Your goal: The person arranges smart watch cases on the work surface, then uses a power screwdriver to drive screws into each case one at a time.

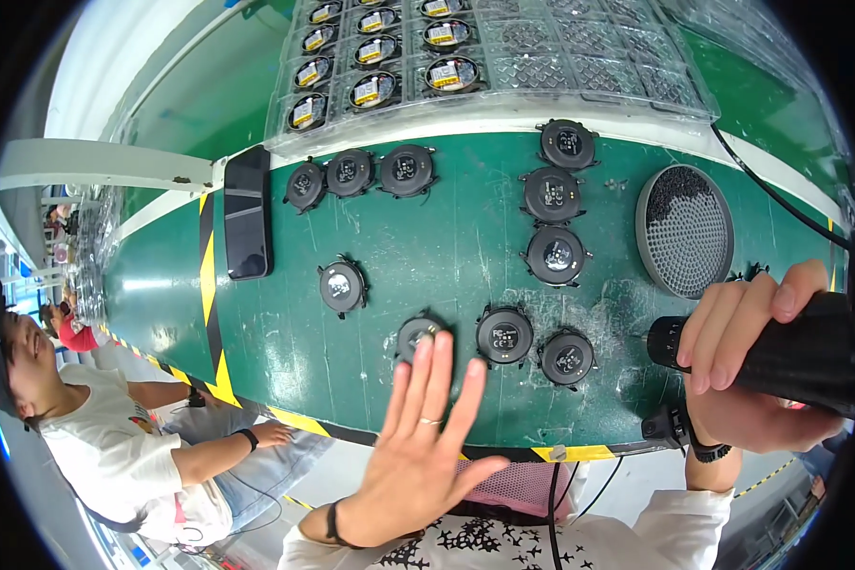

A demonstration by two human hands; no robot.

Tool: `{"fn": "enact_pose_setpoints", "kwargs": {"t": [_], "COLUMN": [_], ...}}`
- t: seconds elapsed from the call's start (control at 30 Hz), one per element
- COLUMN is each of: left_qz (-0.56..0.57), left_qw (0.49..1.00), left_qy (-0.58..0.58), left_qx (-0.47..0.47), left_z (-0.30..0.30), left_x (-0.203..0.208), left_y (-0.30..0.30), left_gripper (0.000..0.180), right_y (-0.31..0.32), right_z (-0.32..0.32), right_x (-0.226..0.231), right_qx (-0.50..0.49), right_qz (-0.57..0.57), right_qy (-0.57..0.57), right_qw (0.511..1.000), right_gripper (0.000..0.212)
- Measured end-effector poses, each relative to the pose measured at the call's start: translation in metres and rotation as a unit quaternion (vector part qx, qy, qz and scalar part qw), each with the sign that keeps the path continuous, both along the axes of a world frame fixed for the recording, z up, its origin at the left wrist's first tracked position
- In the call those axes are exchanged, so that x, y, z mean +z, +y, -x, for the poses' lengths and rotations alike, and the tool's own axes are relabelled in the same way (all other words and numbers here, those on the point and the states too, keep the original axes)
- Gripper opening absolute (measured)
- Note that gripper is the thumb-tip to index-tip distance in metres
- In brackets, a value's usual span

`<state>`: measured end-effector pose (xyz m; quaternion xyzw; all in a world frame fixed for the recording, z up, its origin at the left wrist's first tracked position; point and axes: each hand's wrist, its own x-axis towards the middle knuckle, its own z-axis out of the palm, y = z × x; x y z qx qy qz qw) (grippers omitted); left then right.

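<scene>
My left hand [404,465] is open, palm down with the fingers spread. Its fingertips cover part of a round black watch case [416,331] lying back up on the green bench; whether they press on it I cannot tell. In my right hand [746,356], the fingers wrap around a thick black electric screwdriver [793,356], its collar pointing left and its tip not visible. Two more watch cases, one [504,336] and another [567,358], lie just right of my left fingertips. A lone watch case [342,286] sits farther left.
A round grey dish [644,223] holds a perforated plate with tiny black pieces. Watch cases stand in a column [552,195] and a row [350,173]. Behind is a clear plastic tray [527,71] with open watch cases. A black phone [248,214] lies left; a person [133,427] sits beyond.
</scene>
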<state>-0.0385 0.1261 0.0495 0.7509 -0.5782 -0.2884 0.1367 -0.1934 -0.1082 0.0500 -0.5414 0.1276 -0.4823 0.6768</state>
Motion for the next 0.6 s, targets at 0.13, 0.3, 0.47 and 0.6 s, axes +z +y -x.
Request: {"fn": "enact_pose_setpoints", "kwargs": {"t": [0.13,0.3,0.47,0.6], "left_qz": [0.086,0.051,0.082,0.064], "left_qw": [0.99,0.999,0.992,0.979], "left_qy": [0.111,-0.016,-0.028,-0.094], "left_qx": [0.022,0.005,-0.095,-0.172], "left_z": [0.012,0.014,0.035,0.042], "left_x": [-0.003,-0.001,-0.008,-0.011], "left_y": [-0.013,-0.014,-0.034,-0.049], "left_gripper": [0.097,0.097,0.092,0.087], "right_y": [0.001,0.001,-0.001,0.002], "right_z": [0.0,0.001,0.001,0.0], "right_x": [0.0,0.001,0.002,0.001], "right_qx": [-0.005,0.0,0.009,0.004], "right_qz": [0.001,-0.002,0.009,0.007], "right_qy": [0.007,0.004,-0.011,-0.013], "right_qw": [1.0,1.0,1.0,1.0], "right_gripper": [0.077,0.077,0.077,0.076]}}
